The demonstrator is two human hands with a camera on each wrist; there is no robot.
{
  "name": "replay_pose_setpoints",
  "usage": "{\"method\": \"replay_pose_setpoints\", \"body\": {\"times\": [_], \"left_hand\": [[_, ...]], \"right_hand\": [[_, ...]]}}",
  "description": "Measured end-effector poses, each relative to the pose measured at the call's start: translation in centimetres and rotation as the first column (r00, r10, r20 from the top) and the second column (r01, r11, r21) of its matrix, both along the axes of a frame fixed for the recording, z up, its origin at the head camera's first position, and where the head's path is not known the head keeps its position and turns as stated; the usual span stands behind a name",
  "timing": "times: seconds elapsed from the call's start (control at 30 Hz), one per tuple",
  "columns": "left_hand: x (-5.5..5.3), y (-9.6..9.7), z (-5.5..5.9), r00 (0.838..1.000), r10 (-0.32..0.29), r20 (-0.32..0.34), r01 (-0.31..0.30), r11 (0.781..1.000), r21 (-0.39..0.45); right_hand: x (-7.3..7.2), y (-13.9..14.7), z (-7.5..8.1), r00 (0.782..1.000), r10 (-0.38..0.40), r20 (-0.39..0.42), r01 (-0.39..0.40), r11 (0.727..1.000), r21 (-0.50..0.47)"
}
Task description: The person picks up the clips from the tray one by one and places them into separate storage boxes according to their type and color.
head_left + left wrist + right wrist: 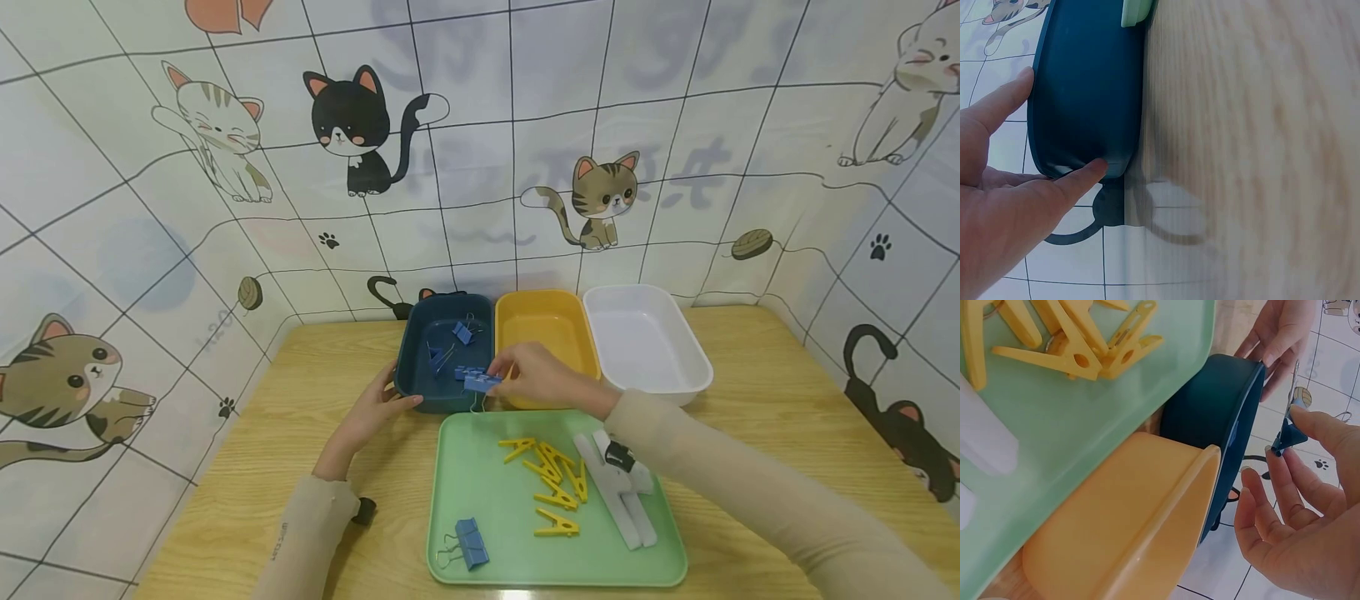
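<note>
My right hand (534, 371) pinches a blue binder clip (481, 382) between thumb and fingertips, over the front right of the dark blue bin (408, 371). In the right wrist view the held binder clip (1290, 435) shows side-on with its wire handle sticking out. Several blue binder clips lie in the bin, among them one clip (463, 333) towards the back. At the bin's left front corner my left hand (372, 411) touches the outer wall and rim with fairly straight fingers. Another blue binder clip (471, 544) lies on the green tray (480, 467), front left.
A yellow bin (543, 312) and a white bin (645, 333) stand right of the dark blue one. Several yellow clothespins (557, 495) and some white pieces (617, 500) lie on the tray. Behind the wooden table (337, 350) rises a cat-patterned wall covering (480, 208).
</note>
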State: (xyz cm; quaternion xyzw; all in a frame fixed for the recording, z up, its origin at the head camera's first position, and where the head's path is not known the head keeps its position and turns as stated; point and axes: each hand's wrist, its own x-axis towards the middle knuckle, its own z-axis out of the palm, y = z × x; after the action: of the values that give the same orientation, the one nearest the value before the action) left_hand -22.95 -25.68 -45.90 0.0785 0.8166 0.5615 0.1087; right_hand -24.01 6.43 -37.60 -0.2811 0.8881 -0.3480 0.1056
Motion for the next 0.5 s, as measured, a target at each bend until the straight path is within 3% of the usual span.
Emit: {"method": "replay_pose_setpoints", "body": {"times": [0.5], "left_hand": [[0.0,0.0,0.2,1.000,0.004,0.010,-0.004,1.000,-0.014]], "right_hand": [[-1.5,-0.8,0.3,0.999,-0.009,-0.037,0.010,1.000,0.015]]}}
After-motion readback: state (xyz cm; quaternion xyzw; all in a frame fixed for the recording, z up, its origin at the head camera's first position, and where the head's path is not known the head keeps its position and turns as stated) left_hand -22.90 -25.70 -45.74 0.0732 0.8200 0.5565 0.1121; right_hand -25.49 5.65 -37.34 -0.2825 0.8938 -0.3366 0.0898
